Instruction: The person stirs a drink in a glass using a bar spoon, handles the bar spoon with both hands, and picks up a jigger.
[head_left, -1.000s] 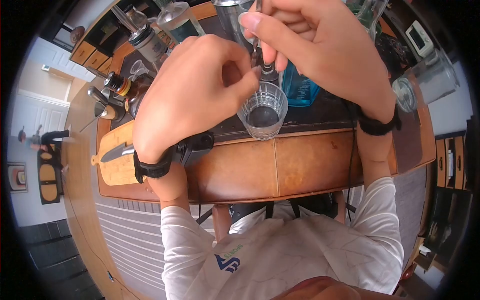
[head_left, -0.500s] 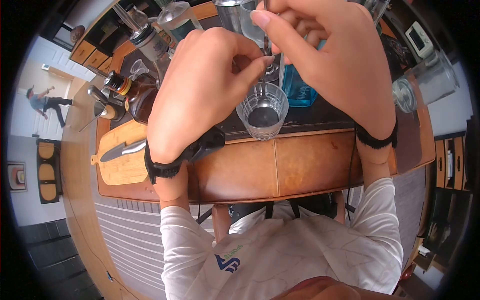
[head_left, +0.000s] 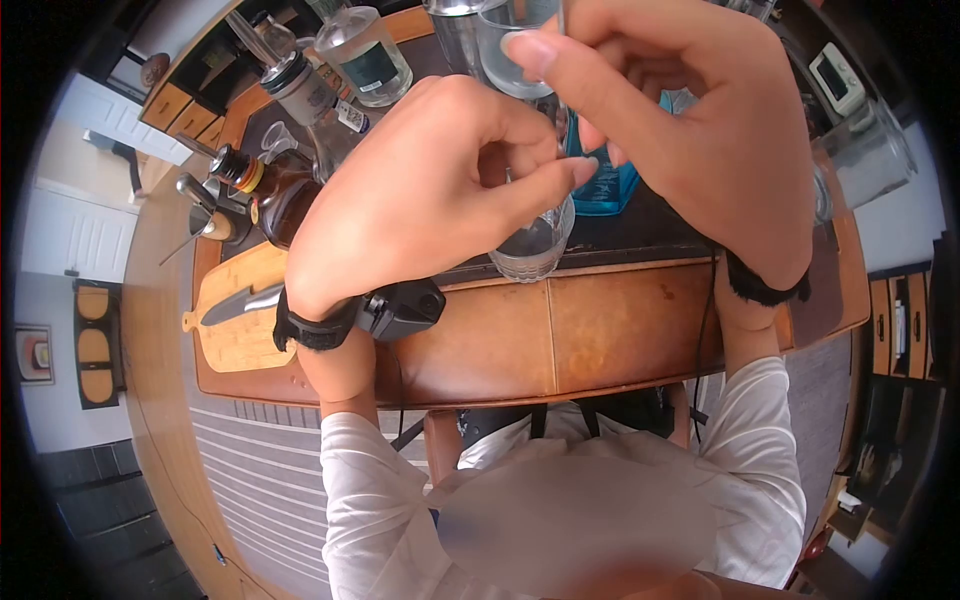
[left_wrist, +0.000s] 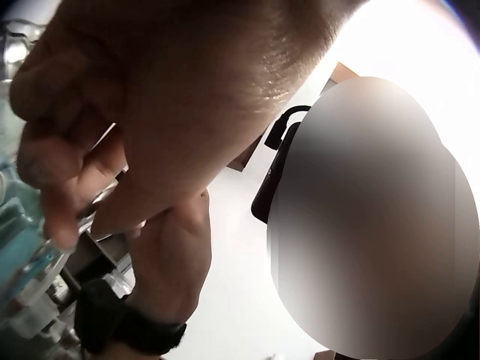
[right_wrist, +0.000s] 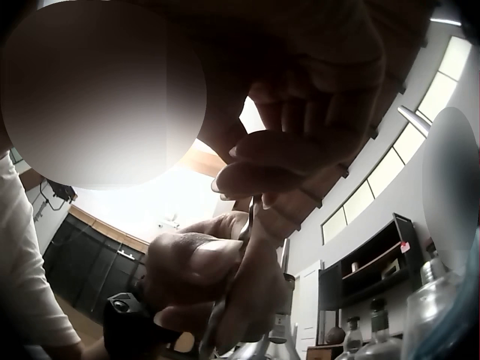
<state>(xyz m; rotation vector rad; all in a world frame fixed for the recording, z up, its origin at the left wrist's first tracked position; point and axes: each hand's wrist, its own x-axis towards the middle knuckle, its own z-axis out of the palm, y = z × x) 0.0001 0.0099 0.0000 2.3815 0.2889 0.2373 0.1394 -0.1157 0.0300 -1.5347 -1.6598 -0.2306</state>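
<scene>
A thin twisted metal rod (right_wrist: 253,211) runs between the two hands. High on it, the right hand (head_left: 700,130) pinches it between thumb and fingers. Lower down, the left hand (head_left: 430,190) has thumb and index finger curled round the shaft, as the right wrist view also shows at the left hand (right_wrist: 199,281). Below the fingers stands a cut-glass tumbler (head_left: 528,262), its upper part largely covered by the left hand. The rod's lower end is hard to make out there.
A blue bottle (head_left: 605,188) stands behind the tumbler, a metal shaker (head_left: 458,38) and a clear glass (head_left: 512,52) farther back. Leftward are a labelled bottle (head_left: 372,68), a brown bottle (head_left: 285,208) and a knife (head_left: 228,305) on a board (head_left: 240,340). A jar (head_left: 872,150) lies right.
Both hands have shifted right with the rod, and the left hand now covers more of the tumbler. The person in the background at left has mostly passed out of sight.
</scene>
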